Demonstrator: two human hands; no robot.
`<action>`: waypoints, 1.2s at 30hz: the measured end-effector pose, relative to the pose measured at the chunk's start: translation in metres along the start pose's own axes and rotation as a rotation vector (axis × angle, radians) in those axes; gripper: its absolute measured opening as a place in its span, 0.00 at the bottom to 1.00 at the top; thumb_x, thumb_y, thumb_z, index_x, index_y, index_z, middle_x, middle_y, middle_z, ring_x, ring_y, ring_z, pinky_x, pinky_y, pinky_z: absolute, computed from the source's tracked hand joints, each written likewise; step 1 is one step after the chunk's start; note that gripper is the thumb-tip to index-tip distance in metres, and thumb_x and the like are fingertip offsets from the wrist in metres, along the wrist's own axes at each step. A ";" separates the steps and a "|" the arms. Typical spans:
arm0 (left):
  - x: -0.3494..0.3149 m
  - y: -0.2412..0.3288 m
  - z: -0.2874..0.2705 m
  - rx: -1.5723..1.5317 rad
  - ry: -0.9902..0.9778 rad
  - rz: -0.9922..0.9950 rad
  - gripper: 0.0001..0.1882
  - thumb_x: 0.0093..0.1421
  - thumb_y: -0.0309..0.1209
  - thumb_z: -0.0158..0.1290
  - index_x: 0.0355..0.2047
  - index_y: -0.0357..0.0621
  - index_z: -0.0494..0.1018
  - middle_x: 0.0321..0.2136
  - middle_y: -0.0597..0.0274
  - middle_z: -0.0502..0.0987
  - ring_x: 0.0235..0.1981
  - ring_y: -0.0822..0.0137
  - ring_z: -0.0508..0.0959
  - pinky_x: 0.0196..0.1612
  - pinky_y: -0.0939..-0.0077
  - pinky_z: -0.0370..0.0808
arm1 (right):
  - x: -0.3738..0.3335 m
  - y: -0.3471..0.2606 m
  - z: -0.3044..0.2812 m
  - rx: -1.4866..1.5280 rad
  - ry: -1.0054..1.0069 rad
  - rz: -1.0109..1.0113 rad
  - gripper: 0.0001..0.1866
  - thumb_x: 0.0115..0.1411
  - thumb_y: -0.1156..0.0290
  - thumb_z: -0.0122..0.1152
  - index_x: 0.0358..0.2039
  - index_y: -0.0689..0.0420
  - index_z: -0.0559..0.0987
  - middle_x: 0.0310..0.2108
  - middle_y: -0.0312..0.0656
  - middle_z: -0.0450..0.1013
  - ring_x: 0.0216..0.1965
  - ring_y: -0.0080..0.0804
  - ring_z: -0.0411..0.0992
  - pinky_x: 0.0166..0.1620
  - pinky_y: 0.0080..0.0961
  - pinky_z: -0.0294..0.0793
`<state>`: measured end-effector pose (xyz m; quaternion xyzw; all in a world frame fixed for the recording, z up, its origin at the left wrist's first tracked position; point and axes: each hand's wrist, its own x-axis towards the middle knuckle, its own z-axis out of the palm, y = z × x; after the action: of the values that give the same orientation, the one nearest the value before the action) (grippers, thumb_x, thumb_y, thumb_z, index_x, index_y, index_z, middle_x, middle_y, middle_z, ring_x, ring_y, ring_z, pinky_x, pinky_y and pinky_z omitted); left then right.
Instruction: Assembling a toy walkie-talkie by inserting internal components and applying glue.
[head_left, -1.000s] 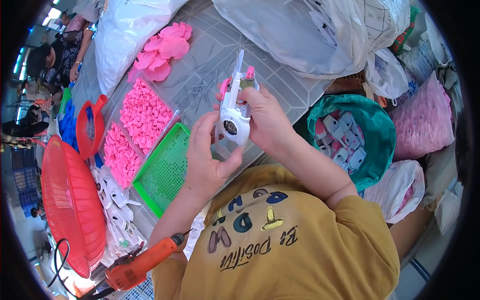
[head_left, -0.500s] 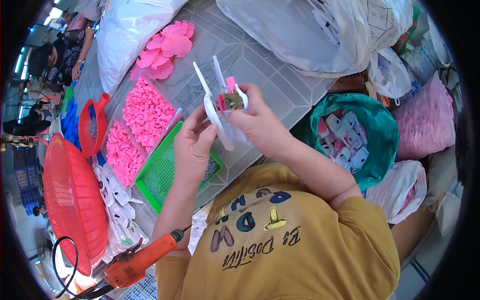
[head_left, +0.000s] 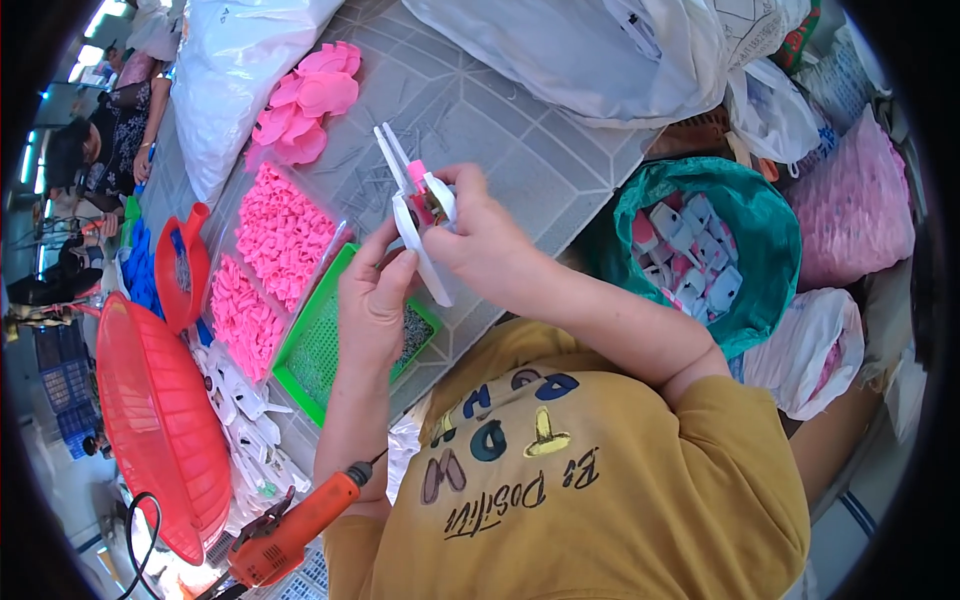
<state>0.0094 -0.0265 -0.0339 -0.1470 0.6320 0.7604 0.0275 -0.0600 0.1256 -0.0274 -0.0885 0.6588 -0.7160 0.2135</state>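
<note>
My left hand [head_left: 372, 300] pinches a long, flat white plastic shell half [head_left: 430, 272] between thumb and fingers. Facing it, a second white plastic shell half [head_left: 441, 198] is gripped in my right hand [head_left: 478, 228]. Between the two halves sit a pink plastic part [head_left: 416, 171] and a small yellowish-brown component, mostly hidden by the shell and my fingers. The long prongs of both halves point away from me, nearly side by side. Below my left hand lies a green mesh basket [head_left: 310, 345] holding many small metal pieces.
Small pink parts [head_left: 285, 235] fill a tray on the left; pink discs [head_left: 310, 100] lie beyond. An orange power screwdriver [head_left: 300, 530] and red basin [head_left: 160, 430] are at lower left. Right of the table [head_left: 560, 180] stands a teal-lined bin [head_left: 770, 240] with white-and-pink pieces. A person [head_left: 120, 125] sits far left.
The two shell halves have come closer together, their prongs now almost parallel. My right hand has moved left and turned its half toward the one in my left hand.
</note>
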 end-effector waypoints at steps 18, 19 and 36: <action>0.003 0.001 -0.009 0.050 -0.066 -0.019 0.26 0.63 0.36 0.58 0.58 0.38 0.70 0.48 0.64 0.75 0.47 0.72 0.76 0.49 0.74 0.75 | -0.001 0.003 0.000 0.023 -0.001 0.015 0.26 0.60 0.72 0.53 0.55 0.70 0.59 0.46 0.57 0.71 0.48 0.42 0.74 0.52 0.34 0.72; 0.003 0.002 -0.007 0.057 -0.068 -0.008 0.26 0.63 0.36 0.58 0.59 0.38 0.70 0.48 0.64 0.75 0.46 0.73 0.76 0.49 0.75 0.75 | -0.001 0.005 0.000 0.009 0.006 0.012 0.26 0.60 0.72 0.53 0.55 0.70 0.59 0.45 0.57 0.71 0.48 0.43 0.74 0.52 0.34 0.72; 0.005 0.007 -0.005 -0.059 -0.095 -0.062 0.25 0.64 0.32 0.55 0.60 0.37 0.68 0.51 0.61 0.75 0.49 0.69 0.76 0.52 0.71 0.75 | 0.000 0.017 0.004 -0.055 -0.034 -0.122 0.24 0.64 0.71 0.47 0.55 0.71 0.56 0.48 0.60 0.70 0.52 0.47 0.72 0.54 0.35 0.71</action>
<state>0.0042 -0.0331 -0.0293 -0.1313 0.6022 0.7837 0.0767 -0.0548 0.1217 -0.0437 -0.1465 0.6680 -0.7075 0.1782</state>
